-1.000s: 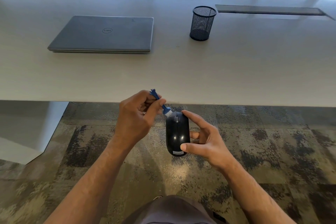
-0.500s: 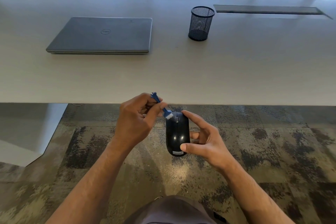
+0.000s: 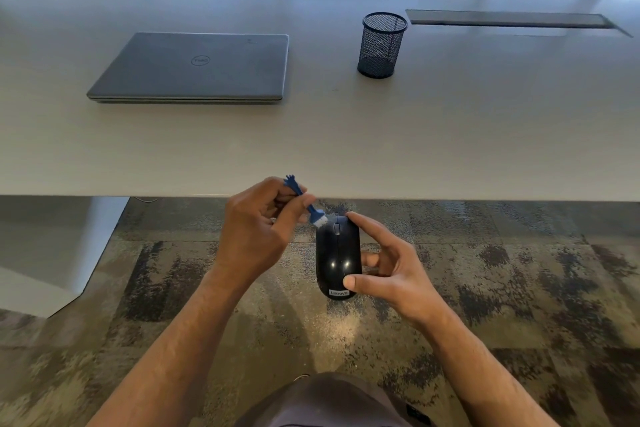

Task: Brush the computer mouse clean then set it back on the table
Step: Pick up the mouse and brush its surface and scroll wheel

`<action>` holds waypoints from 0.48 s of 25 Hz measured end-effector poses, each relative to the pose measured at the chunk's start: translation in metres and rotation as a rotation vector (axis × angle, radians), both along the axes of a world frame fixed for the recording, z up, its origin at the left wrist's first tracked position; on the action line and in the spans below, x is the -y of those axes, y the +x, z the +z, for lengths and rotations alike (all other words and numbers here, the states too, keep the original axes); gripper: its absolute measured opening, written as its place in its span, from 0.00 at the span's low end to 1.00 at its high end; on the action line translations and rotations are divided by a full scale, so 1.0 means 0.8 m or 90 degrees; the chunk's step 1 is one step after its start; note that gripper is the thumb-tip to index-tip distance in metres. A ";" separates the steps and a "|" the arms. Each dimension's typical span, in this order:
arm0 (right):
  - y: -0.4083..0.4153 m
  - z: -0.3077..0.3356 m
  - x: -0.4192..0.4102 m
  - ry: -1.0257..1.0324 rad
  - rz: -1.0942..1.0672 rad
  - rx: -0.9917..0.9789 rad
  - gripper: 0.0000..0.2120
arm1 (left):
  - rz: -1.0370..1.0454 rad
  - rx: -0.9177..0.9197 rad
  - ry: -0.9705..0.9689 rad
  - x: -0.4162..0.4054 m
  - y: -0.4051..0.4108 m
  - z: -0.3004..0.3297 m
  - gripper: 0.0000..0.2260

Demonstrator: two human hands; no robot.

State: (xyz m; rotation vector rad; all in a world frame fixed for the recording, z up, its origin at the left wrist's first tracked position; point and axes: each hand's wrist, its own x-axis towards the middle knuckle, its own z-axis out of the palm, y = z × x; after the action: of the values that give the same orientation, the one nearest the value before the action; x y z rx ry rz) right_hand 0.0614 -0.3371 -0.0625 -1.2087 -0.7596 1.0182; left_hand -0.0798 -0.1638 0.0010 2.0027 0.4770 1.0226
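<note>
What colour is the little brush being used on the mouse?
The brush has a blue handle and white bristles, seen in the head view, the only one.

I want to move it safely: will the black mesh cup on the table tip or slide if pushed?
The mesh cup looks light, being open wire and seemingly empty, so it probably slides easily on the smooth table. It is taller than wide, so a high push may tip it.

"Lenovo" — mouse; "Dell" — laptop
</note>
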 end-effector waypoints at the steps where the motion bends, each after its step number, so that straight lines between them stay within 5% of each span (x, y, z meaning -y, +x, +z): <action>1: 0.000 0.000 0.000 0.001 0.000 0.001 0.41 | 0.001 0.013 -0.021 0.002 0.000 0.002 0.04; 12: -0.003 -0.002 0.003 0.004 0.003 0.012 0.40 | 0.024 0.001 0.055 0.005 0.002 -0.004 0.07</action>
State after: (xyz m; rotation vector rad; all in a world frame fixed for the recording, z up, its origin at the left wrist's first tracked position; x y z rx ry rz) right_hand 0.0587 -0.3393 -0.0637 -1.2129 -0.7797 1.0091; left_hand -0.0783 -0.1681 -0.0024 2.0756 0.4784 1.0842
